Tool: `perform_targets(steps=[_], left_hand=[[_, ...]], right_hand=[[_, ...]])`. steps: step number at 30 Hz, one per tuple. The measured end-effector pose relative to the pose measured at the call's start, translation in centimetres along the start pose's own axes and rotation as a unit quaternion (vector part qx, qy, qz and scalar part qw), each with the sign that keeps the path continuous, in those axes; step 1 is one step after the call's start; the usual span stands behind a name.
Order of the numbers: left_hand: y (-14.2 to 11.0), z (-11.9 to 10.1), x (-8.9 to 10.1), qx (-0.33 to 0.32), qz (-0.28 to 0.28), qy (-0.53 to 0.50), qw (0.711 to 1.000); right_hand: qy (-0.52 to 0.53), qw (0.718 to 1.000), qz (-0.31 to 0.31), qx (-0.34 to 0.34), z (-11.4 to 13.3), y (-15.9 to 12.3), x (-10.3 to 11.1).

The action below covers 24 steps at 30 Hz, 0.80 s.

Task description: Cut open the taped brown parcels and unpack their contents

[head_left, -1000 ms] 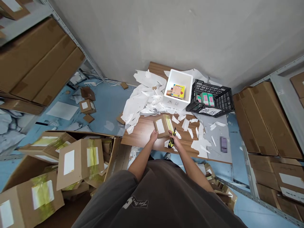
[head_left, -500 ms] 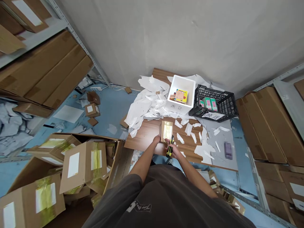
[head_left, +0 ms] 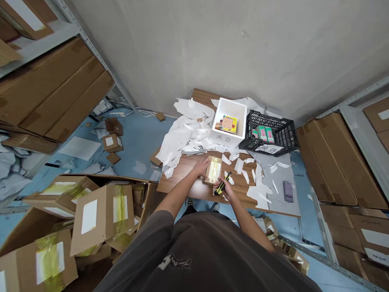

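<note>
A small cardboard box (head_left: 214, 170) lies on the wooden table, with shiny yellowish tape over a white label on its top. My left hand (head_left: 201, 167) grips it by the left side, fingers over the upper left edge. In my right hand (head_left: 224, 190), closed round the handle, is a yellow and black utility knife (head_left: 223, 184), pointing up and to the right just off the box's lower right corner. At this size I cannot make out whether its blade is out.
Behind the box stand a white bin (head_left: 227, 140) holding small packages and a black crate (head_left: 284, 134) with pink and green boxes. Torn white paper (head_left: 178, 136) covers the table's left and back. A large carton (head_left: 150, 202) of taped parcels is at the lower left; shelves flank both sides.
My left hand has slid up along the box's left side. The knife has tilted to the right and moved away from the box top with my right hand. The view has shifted slightly.
</note>
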<state>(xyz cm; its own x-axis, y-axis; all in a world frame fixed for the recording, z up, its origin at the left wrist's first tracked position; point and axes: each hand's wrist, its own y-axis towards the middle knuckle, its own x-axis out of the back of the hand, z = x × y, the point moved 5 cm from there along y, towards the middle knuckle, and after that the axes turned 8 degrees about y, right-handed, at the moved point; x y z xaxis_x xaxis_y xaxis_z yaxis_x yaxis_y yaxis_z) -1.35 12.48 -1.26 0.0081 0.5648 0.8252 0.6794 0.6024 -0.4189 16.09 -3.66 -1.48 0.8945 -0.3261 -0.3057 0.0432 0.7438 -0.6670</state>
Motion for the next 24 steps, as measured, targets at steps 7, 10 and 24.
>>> perform_targets(steps=[7, 10, 24], left_hand=[[-0.9, -1.9, -1.2, 0.094, 0.033, 0.033, 0.994], [-1.2, -2.9, -1.6, 0.129, 0.022, 0.034, 0.991], [-1.4, -4.1, -2.2, 0.18, 0.017, -0.02, 0.983]], right_hand=[[-0.247, 0.963, -0.107, 0.013, 5.1, 2.8, 0.4], [-0.389, 0.915, -0.092, 0.049, 7.8, 5.1, -2.1], [-0.623, 0.776, -0.094, 0.029, 8.6, 9.1, -5.2]])
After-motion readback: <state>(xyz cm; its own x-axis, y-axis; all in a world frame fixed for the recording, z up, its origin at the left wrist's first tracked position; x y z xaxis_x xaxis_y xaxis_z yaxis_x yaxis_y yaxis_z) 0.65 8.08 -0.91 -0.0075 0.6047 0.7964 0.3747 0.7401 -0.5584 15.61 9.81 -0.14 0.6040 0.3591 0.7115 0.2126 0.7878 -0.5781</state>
